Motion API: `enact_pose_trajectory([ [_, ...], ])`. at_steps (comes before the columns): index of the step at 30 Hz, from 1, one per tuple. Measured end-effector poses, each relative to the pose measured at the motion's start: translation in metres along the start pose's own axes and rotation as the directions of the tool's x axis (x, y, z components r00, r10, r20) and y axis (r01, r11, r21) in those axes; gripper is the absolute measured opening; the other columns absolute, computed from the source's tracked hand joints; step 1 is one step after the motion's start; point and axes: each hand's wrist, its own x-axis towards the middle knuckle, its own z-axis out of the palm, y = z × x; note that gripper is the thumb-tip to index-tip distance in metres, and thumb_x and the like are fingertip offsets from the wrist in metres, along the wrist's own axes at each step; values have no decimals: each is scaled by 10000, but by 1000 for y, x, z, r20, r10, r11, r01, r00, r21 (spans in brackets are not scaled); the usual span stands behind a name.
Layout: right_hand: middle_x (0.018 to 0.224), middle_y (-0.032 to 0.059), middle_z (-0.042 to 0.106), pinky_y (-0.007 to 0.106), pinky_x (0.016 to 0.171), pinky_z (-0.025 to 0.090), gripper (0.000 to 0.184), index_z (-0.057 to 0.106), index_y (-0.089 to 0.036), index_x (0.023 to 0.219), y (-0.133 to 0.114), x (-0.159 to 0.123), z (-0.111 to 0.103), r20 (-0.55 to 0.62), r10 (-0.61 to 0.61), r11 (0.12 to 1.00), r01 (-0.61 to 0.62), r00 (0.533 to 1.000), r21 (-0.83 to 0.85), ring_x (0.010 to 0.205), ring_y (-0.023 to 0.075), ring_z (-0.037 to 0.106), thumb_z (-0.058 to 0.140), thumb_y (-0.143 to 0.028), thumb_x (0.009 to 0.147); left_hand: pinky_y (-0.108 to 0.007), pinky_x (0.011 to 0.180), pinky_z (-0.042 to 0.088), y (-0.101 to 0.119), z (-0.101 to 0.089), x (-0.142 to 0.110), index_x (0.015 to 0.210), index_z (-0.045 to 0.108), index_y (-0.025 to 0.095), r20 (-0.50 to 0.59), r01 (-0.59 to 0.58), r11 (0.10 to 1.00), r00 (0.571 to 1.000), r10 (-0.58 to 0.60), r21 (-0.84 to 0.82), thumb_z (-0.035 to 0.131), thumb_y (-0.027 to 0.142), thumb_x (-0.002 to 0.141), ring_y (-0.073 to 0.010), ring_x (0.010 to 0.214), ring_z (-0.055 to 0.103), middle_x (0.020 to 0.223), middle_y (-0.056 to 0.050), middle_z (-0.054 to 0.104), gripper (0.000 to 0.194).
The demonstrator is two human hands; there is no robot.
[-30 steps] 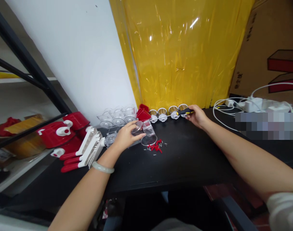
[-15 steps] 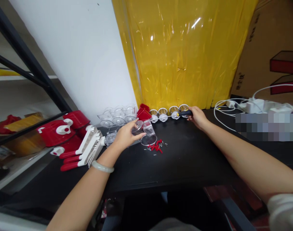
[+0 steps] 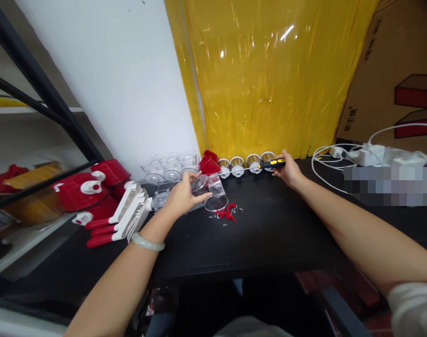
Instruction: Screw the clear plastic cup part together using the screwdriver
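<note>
L hand (image 3: 183, 198) clamped on clear plastic part (image 3: 217, 186) nr. small red pcs (image 3: 227, 215), R hand (image 3: 289, 173) closed on screwdriver (image 3: 271, 164) — tip may slip, scratching plastic, if L grip shifts.

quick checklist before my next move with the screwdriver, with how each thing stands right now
1. Left hand gripping the clear plastic part: ok
2. Right hand on the black-and-yellow handle of the long screwdriver: ok
3. Screwdriver tip seated on a screw: cannot tell, too small to make out at the clear part
4. Small red plastic pieces gathered in a container: not ok, loose on the black tabletop
5. Small silver screws gathered in a container: not ok, scattered around the red pieces
</note>
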Motion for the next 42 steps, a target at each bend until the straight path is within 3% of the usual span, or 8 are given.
enact_pose_trajectory([
  [5,444,-83,367,235,401,422,427,469,-238,706,1,1,1,-8,-107,981,104,994,-166,374,84,357,734,-567,765,-509,1029,504,0,-1,0,1261,382,234,2,-45,999,999,45,-28,782,557,758,-349,1291,595,1380,-188,616,719],
  [11,655,-52,556,251,475,486,217,473,-240,784,-3,-4,4,25,12,987,-16,1000,161,487,102,502,678,-269,719,-492,988,517,0,-1,1,1352,363,251,9,-52,999,999,52,-16,784,512,774,-342,1263,618,1396,-170,615,761],
  [21,464,-42,432,257,409,407,598,463,-242,747,7,9,-1,-8,-76,991,74,997,-112,386,121,430,473,-838,794,-500,1004,508,1,-2,1,1379,363,261,12,-65,997,998,65,-35,774,524,784,-340,1279,604,1414,-162,606,770],
  [25,416,-78,366,236,409,393,433,473,-240,720,5,5,-1,2,-117,976,115,993,-183,361,94,354,656,-623,809,-504,1029,495,1,-2,1,1382,358,266,9,-69,997,998,70,-45,773,523,788,-334,1290,597,1416,-157,606,768],
  [30,582,-67,531,232,462,446,243,472,-236,770,-2,-3,4,34,-5,993,1,999,115,445,91,467,704,-268,708,-500,1007,512,2,-1,0,1382,363,264,16,-56,998,998,56,-35,774,528,786,-336,1255,623,1414,-164,606,770],
  [33,625,-42,560,255,494,488,219,481,-231,778,-3,-3,3,78,52,982,-65,996,177,499,113,534,671,-335,745,-507,1027,500,1,-1,0,1383,361,264,13,-66,997,998,67,-44,773,525,789,-335,1276,608,1414,-161,606,769],
  [38,510,-48,485,243,429,455,423,480,-235,762,2,3,1,3,40,999,-40,999,-37,397,97,428,597,-634,841,-517,1060,479,0,-1,1,1385,362,270,8,-74,995,997,75,-66,776,513,786,-335,1301,588,1411,-165,606,768],
  [42,488,-77,437,216,411,431,367,473,-233,743,2,3,1,-10,-28,992,27,1000,-127,377,74,386,733,-487,794,-532,1062,476,1,-2,1,1385,361,275,18,-73,995,997,74,-64,774,509,788,-342,1293,593,1415,-161,604,763],
])
